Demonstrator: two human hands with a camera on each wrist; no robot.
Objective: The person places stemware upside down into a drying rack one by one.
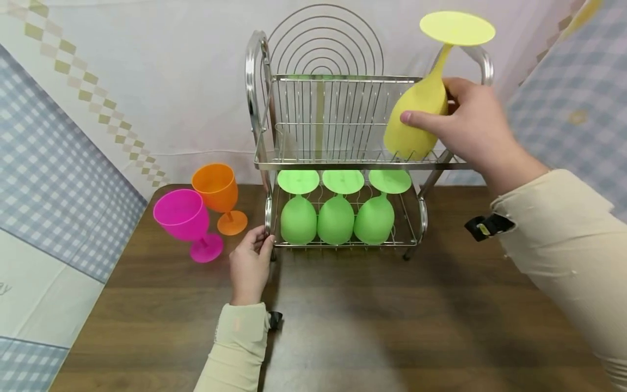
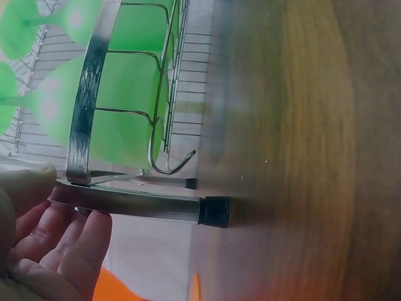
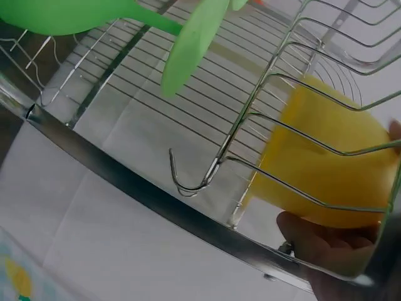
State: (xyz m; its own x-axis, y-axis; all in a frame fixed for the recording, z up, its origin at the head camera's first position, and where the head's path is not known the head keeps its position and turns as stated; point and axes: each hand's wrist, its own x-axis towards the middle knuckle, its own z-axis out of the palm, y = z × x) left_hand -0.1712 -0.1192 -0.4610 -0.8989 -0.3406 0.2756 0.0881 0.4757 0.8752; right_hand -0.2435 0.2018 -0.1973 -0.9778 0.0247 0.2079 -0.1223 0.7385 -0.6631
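My right hand (image 1: 472, 122) grips a yellow plastic goblet (image 1: 416, 117) by its bowl, thumb in front. The goblet is upside down and tilted, its foot up to the right and its rim low at the right end of the upper tier of the metal dish rack (image 1: 338, 166). Through the wires, the right wrist view shows the yellow bowl (image 3: 326, 150) with fingers round it. Down at the left, my left hand (image 1: 251, 264) pinches the rack's front left leg (image 2: 144, 204) between thumb and fingers. Three green goblets (image 1: 335, 220) stand upside down in a row on the lower tier.
Left of the rack, a magenta goblet (image 1: 183, 218) and an orange goblet (image 1: 217, 190) stand upright on the wooden table (image 1: 333, 326). Wire rings (image 1: 325, 32) rise behind the upper tier. Patterned cloth (image 1: 63, 179) hangs at the back and sides.
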